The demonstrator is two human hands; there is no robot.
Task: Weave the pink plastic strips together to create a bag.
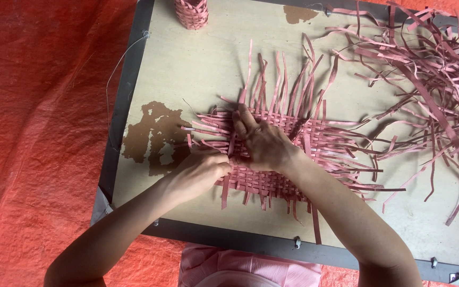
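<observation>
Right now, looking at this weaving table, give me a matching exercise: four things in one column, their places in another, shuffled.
Things:
1. woven mat
2. loose strips
3. small woven cylinder
4. orange tarp

Places:
A. piled at the table's right end
B. under both hands, mid-table
C. spread beneath the table
D. at the table's far edge

Pairs: 1-B, 2-A, 3-D, 4-C

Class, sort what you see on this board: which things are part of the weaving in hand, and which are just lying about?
In hand: woven pink mat; left hand pinching a strip at its edge; right hand pressing flat on it.

Lying about: loose pile of pink strips; small woven cylinder; thin wire; orange tarp.
</observation>
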